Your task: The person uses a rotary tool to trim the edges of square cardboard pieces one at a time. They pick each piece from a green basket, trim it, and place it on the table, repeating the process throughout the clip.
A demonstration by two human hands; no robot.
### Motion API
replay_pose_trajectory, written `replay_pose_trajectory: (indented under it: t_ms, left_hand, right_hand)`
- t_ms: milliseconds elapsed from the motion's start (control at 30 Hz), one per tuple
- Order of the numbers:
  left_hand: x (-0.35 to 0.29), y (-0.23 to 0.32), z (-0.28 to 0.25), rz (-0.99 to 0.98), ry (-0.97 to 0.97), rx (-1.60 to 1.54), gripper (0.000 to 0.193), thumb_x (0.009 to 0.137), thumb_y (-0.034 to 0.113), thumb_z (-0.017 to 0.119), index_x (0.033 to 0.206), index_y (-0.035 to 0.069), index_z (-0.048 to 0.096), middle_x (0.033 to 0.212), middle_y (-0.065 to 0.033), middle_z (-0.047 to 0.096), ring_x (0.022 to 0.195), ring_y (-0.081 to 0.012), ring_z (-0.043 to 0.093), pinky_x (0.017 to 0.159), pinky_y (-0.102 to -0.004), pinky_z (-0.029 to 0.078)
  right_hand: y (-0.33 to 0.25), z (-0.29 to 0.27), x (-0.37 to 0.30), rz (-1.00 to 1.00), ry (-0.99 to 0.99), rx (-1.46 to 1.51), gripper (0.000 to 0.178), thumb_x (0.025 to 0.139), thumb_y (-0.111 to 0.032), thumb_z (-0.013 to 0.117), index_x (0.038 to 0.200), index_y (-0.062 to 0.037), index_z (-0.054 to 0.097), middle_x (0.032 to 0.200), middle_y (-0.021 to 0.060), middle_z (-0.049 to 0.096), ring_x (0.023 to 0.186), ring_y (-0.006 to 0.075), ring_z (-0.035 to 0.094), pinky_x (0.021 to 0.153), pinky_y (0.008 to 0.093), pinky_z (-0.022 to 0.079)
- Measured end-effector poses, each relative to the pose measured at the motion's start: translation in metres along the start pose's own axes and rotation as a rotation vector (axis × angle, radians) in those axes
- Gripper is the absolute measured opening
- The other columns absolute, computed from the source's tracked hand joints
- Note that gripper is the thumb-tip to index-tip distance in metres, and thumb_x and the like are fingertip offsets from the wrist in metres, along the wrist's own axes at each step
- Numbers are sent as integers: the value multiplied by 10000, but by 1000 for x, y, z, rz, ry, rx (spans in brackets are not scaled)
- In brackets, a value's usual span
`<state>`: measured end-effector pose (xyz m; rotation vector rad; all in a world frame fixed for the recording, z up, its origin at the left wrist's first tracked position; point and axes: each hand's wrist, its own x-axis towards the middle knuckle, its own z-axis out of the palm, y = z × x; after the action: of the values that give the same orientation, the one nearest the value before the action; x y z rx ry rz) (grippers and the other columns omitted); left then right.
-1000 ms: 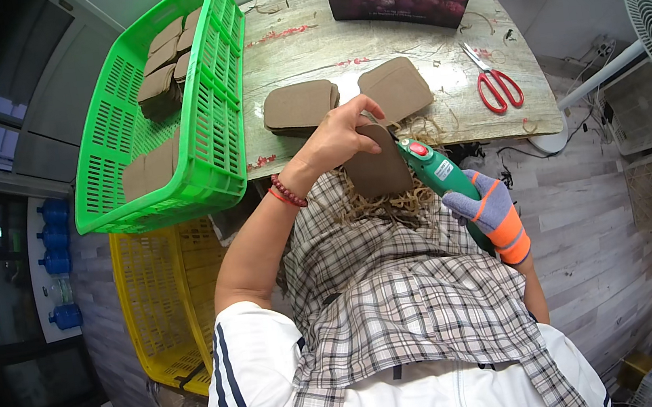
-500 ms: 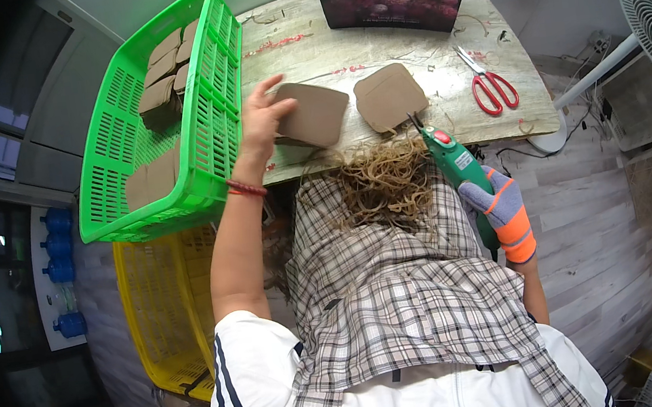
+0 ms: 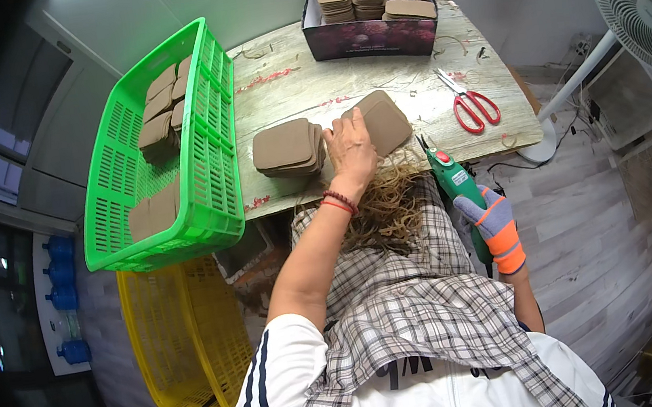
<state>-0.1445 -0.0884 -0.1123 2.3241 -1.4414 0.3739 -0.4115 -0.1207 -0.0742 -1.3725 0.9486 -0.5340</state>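
My left hand (image 3: pixel 352 150), with a red beaded bracelet, reaches over the table with its fingers stretched out. Its fingertips rest on the left edge of some flat brown rounded-square pads (image 3: pixel 388 124), which seem to overlap. Just left of that hand stands a stack of similar pads (image 3: pixel 285 147). In a grey and orange glove, my right hand (image 3: pixel 495 225) is wrapped round a green handheld power tool (image 3: pixel 453 177) with a red button. The tool's dark pointed tip points at the table edge. Curly brown trimmings (image 3: pixel 388 212) lie heaped in my lap.
A green plastic crate (image 3: pixel 209 149) holding pads stands at the left. At the back, a dark box (image 3: pixel 371 42) holds more stacks. Red-handled scissors (image 3: pixel 476 109) lie at the right, near a white fan (image 3: pixel 641 14). A yellow crate (image 3: pixel 167 337) sits below.
My left hand has moved right, from the stack to the pads in the middle. The blurred top pad now lies still on the stack. My right hand keeps hold of the tool.
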Motion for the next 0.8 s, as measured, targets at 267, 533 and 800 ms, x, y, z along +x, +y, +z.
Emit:
replay_pose_trajectory:
  t_ms: [267,533,800]
  left_hand:
    - [-29,14,8,-417,90,-1283,183,780,-21,627,913,35,515,948,-79,542,844,-200,546,734,-325,466]
    - [-12,34,-19,-672,222,-2257,300,858,-57,556,1137,24,485,1154,-108,566,1075,-240,548,962,-393,452]
    - [-11,48,-13,-796,224,-2473,357,854,-50,562,1191,41,485,1175,-103,562,1095,-255,537,995,-435,427]
  right_hand:
    - [0,-6,1,47,49,111,231,797,-194,709,921,-34,597,613,-14,545,490,39,469,457,193,379]
    - [-7,8,-4,-29,28,-21,317,782,-202,730,997,-8,602,673,2,587,537,42,515,472,195,414]
    - [-15,13,-3,-120,-2,-114,332,779,-189,728,1015,4,595,690,7,594,536,41,510,473,197,417]
